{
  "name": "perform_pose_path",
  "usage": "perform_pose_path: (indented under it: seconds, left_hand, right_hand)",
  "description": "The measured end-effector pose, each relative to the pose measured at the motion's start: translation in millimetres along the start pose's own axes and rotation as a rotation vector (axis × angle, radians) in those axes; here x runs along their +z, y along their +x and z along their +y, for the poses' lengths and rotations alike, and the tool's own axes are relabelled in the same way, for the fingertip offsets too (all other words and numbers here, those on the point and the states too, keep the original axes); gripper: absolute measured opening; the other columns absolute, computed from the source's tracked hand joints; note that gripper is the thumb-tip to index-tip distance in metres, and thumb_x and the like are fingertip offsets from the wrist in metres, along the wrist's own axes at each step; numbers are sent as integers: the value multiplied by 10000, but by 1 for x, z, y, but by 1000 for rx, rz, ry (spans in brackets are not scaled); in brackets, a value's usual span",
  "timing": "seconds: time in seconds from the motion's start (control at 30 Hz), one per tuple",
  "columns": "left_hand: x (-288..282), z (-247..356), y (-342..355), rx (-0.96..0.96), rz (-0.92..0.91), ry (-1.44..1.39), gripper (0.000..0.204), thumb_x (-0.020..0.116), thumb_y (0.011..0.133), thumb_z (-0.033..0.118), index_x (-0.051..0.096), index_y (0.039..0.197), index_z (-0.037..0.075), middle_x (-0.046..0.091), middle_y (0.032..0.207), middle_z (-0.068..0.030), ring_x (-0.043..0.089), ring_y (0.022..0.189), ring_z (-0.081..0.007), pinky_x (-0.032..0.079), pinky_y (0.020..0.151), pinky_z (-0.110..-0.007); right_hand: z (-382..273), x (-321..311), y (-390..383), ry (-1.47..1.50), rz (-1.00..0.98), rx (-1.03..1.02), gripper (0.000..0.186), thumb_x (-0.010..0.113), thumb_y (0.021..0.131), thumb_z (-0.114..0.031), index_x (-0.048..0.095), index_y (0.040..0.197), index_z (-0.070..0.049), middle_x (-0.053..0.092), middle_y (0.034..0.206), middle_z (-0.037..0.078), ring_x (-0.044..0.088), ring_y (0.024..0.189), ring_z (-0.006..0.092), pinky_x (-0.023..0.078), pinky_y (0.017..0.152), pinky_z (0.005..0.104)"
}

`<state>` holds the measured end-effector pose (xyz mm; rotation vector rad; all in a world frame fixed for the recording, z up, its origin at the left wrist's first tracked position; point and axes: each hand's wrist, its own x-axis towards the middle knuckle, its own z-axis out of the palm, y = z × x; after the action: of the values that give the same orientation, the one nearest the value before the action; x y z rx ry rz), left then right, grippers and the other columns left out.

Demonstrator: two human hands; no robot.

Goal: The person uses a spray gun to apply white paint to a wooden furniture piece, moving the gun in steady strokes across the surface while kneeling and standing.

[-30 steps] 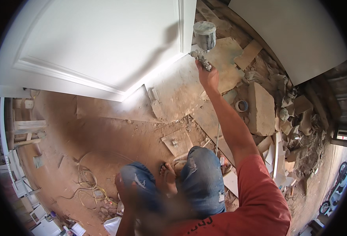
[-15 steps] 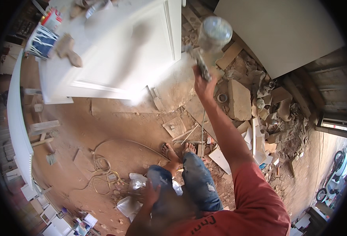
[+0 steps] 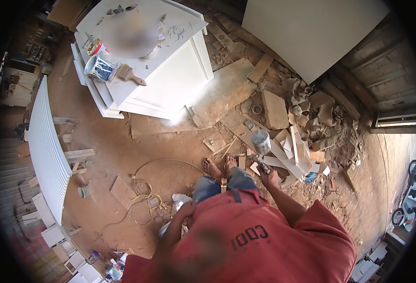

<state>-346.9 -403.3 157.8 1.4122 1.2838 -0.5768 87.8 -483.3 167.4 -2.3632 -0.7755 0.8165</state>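
My right hand (image 3: 268, 177) is closed around the handle of a spray gun (image 3: 261, 163), low in front of my right side. A paint-spattered cup (image 3: 261, 141) sits on top of the gun. My left hand (image 3: 187, 208) rests on my left thigh with nothing visible in it, its fingers laid along the jeans. Ahead stands a white cabinet (image 3: 175, 87) with a panelled front. On it are a blue-and-white paint can (image 3: 99, 68), a red-and-white can (image 3: 99, 49) and a paintbrush (image 3: 131, 74). Part of the cabinet top is blurred.
A hose (image 3: 143, 192) lies coiled on the dirt floor at left. Board offcuts (image 3: 293, 148) and rubble are heaped to the right. A large white panel (image 3: 307, 35) leans at the far right. At left stands a long white ribbed panel (image 3: 50, 155); a motorcycle (image 3: 408, 195) is outside.
My right hand has drawn the spray gun back and down from beside the cabinet to near my right leg. My left hand has moved up my thigh. The view has shifted, showing more of the cabinet top.
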Motion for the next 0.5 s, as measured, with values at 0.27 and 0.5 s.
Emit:
perform_pose_path:
  seconds: [0.27, 0.5]
  left_hand:
    - [-14, 28, 9, 52, 129, -72, 603, 381, 1006, 458, 580, 1263, -50, 612, 1224, -298, 576, 1179, -424, 421, 1012, -447]
    - [-17, 41, 11, 71, 162, -113, 584, 381, 1006, 435, 607, 1211, -63, 626, 1199, -293, 596, 1151, -405, 434, 987, -433]
  right_hand:
    - [47, 4, -41, 147, 54, 108, 491, 726, 817, -502, 724, 1033, -61, 718, 877, 203, 714, 843, 281, 519, 752, 421]
    - [23, -18, -19, 51, 69, 169, 623, 674, 801, -623, 727, 944, -19, 696, 830, 241, 698, 840, 387, 505, 739, 466]
